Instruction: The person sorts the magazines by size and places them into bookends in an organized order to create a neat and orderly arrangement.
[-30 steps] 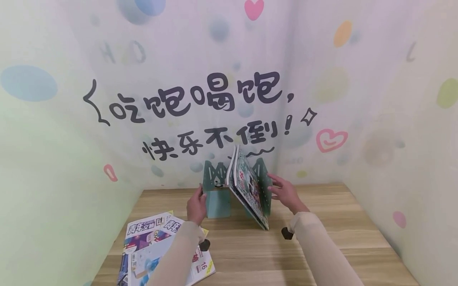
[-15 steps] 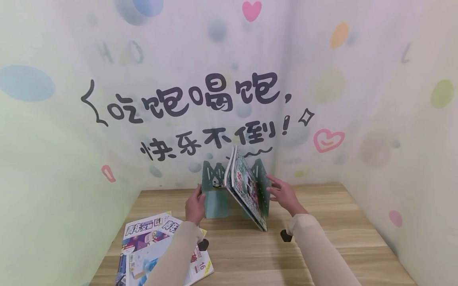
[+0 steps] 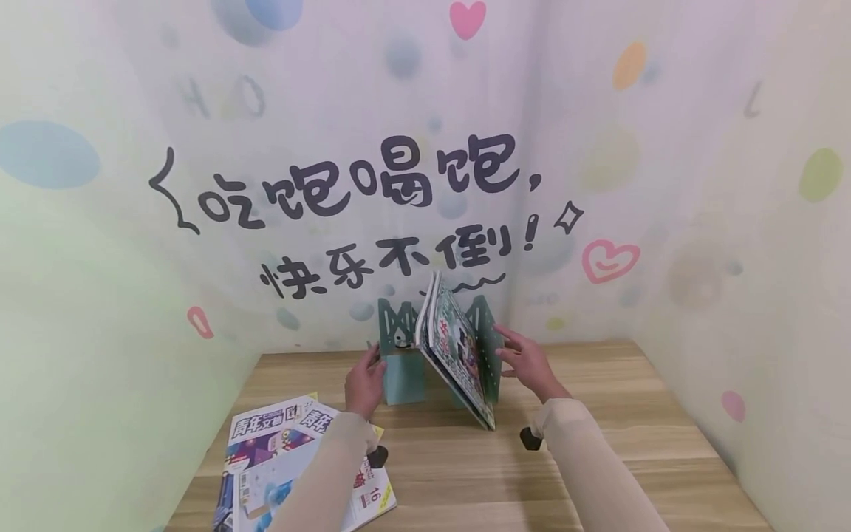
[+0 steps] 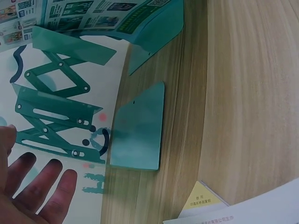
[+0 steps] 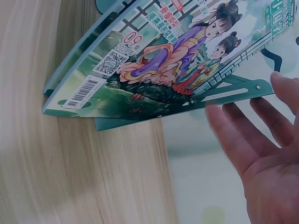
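A green folding bookend (image 3: 405,378) with scissor-lattice bars stands at the back of the table. Two or so magazines (image 3: 459,351) lean tilted inside it toward its right panel (image 3: 492,347); the front cover (image 5: 163,60) shows two drawn figures. My left hand (image 3: 364,383) is at the outside of the left panel, its fingers loosely extended beside the lattice in the left wrist view. With fingers fairly straight, my right hand (image 3: 532,366) touches the outside of the right panel. In the right wrist view, its fingertips (image 5: 216,109) are right at that panel's edge.
Several magazines (image 3: 266,428) lie overlapping at the front left, partly under the left forearm. The wooden table (image 3: 598,428) meets a printed wall (image 3: 332,318) close behind the bookend, with more wall on both sides.
The left end of the bookend has shifted slightly to the right, with my left fingers following it. The right hand and the leaning magazines stay nearly in place. The head view drifted slightly.
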`<action>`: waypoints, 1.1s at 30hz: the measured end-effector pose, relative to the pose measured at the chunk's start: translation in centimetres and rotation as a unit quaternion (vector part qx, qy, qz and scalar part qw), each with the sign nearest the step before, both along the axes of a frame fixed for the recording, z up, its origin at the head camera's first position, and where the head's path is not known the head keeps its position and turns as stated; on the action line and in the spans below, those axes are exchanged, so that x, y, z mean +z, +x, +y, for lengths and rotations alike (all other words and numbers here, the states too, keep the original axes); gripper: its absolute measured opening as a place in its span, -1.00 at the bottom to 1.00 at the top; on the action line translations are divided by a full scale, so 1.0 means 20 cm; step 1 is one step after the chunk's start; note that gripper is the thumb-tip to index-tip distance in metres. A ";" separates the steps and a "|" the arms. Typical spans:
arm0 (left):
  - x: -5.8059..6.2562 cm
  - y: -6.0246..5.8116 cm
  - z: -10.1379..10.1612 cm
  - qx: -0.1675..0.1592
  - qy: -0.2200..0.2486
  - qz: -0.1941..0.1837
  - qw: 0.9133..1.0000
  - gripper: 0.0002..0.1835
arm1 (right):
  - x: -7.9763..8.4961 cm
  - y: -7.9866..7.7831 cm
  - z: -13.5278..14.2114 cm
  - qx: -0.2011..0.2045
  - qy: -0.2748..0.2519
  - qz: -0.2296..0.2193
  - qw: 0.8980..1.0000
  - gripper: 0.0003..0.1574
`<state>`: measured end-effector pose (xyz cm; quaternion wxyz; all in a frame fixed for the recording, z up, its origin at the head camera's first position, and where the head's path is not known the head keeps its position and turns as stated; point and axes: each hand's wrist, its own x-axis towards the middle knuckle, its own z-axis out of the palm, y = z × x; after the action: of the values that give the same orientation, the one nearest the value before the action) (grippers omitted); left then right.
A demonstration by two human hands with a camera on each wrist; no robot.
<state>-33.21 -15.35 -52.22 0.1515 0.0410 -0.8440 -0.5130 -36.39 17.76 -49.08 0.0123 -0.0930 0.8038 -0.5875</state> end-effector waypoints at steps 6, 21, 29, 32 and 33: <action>-0.02 0.01 -0.02 0.004 -0.013 -0.013 1.000 -0.48 | 0.01 0.01 -0.02 -0.005 0.013 0.005 1.000 -0.30; -0.05 0.10 -0.20 -0.050 -0.066 -0.055 0.995 -0.50 | 0.00 0.01 -0.02 -0.012 0.015 0.011 1.000 -0.31; -0.09 0.15 -0.28 -0.075 -0.108 -0.093 0.987 -0.59 | 0.00 0.01 -0.01 -0.010 0.008 0.011 1.000 -0.31; -0.11 0.17 -0.31 -0.076 -0.116 -0.102 0.985 -0.60 | 0.00 0.01 -0.01 -0.013 0.006 0.007 1.000 -0.31; -0.12 0.17 -0.33 -0.075 -0.119 -0.104 0.985 -0.61 | 0.00 0.01 -0.01 -0.013 0.006 0.007 1.000 -0.31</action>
<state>-29.77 -21.90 -54.58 0.0275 0.0121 -0.9106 -0.4122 -36.25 17.60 -49.09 -0.0001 -0.0863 0.8087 -0.5819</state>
